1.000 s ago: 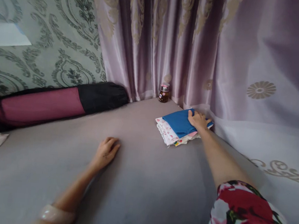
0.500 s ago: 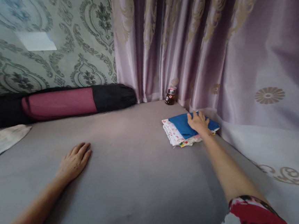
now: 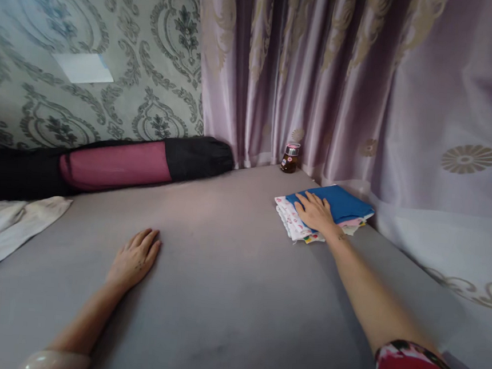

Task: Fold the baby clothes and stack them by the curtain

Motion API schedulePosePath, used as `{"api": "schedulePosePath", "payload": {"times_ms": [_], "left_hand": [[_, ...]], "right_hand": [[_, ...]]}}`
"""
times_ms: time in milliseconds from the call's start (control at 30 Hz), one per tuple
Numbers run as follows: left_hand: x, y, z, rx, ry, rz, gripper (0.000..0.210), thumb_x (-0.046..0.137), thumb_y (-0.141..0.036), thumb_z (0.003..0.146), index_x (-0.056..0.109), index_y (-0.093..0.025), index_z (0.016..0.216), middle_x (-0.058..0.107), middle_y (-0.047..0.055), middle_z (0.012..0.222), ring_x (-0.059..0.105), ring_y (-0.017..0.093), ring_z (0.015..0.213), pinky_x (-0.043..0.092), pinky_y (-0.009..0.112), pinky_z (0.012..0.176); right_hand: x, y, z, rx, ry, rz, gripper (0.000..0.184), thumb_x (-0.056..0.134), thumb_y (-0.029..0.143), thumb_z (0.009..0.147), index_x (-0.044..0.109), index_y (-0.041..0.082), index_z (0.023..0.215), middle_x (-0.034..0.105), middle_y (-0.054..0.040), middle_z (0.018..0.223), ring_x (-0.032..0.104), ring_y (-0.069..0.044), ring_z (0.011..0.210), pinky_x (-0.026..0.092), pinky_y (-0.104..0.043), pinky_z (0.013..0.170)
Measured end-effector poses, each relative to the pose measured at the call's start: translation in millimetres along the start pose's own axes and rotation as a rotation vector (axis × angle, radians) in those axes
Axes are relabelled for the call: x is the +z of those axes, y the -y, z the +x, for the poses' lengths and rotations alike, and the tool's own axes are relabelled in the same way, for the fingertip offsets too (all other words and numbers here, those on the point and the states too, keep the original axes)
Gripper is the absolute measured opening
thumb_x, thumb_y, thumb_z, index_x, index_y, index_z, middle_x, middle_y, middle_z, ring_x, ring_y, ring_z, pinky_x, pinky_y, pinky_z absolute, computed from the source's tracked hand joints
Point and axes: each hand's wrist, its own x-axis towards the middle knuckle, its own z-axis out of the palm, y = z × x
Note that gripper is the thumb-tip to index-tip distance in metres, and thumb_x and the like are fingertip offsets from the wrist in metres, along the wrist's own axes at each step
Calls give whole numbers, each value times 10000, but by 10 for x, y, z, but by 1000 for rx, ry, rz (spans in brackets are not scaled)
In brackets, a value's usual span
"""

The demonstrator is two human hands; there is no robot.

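A folded blue cloth (image 3: pixel 343 204) lies on top of a small stack of folded fabrics at the right, near the curtain. Beneath it a white cloth with pink and red prints (image 3: pixel 288 220) sticks out at the left. My right hand (image 3: pixel 316 212) rests flat on the left part of the blue cloth, fingers spread. Palm down on the grey bed sheet (image 3: pixel 221 274), my left hand (image 3: pixel 135 258) lies with its fingers stretched out, holding nothing.
Behind the stack stands a small brown jar (image 3: pixel 290 158) with a silver lid. A long black and maroon bag (image 3: pixel 116 164) lies along the patterned wall. At the left is a crumpled whitish cloth (image 3: pixel 18 228). A purple curtain (image 3: pixel 299 68) hangs at the back and right.
My right hand has slid leftward over the blue cloth, whose right part is now uncovered and looks flatter. My left hand stays on the sheet. The view has turned slightly left.
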Motion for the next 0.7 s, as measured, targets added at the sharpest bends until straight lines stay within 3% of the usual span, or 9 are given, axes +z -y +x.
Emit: {"api": "schedulePosePath", "payload": {"times_ms": [133, 300, 433, 600, 700], "left_hand": [[-27, -37, 1, 14, 0, 2, 599, 217, -447, 941, 505, -106, 1340, 507, 148, 1387, 447, 278, 1298, 354, 429, 1089], [-124, -147, -12, -27, 7, -2, 530, 256, -409, 952, 502, -144, 1338, 493, 129, 1408, 432, 262, 1315, 360, 417, 1082], [-183, -198, -12, -56, 31, -7, 502, 275, -397, 961, 490, -162, 1349, 482, 122, 1424, 418, 266, 1325, 357, 417, 1081], [-199, -203, -12, -64, 33, -21, 484, 288, -385, 969, 489, -166, 1350, 480, 124, 1426, 410, 263, 1331, 339, 409, 1095], [-199, -202, -14, -68, 27, -31, 474, 292, -386, 971, 492, -177, 1347, 477, 116, 1430, 401, 261, 1339, 337, 410, 1099]], "right_hand": [[21, -9, 31, 17, 19, -9, 503, 276, 435, 971, 476, 257, 1398, 412, -92, 1489, 354, -277, 1359, 227, -528, 1103], [47, -15, 102, 46, 71, 14, 517, 263, 444, 973, 468, 251, 1406, 400, -101, 1494, 345, -299, 1361, 217, -549, 1089], [71, 32, 159, 95, 96, 58, 528, 276, 390, 974, 467, 169, 1414, 377, -172, 1495, 327, -354, 1355, 210, -571, 1046], [84, 274, 112, 64, -10, 73, 493, 354, 318, 952, 544, 49, 1319, 477, -283, 1368, 401, -371, 1278, 280, -545, 966], [80, 645, -9, 6, -129, 58, 438, 348, 275, 953, 568, 77, 1276, 507, -246, 1349, 396, -329, 1289, 262, -533, 1007]]}}
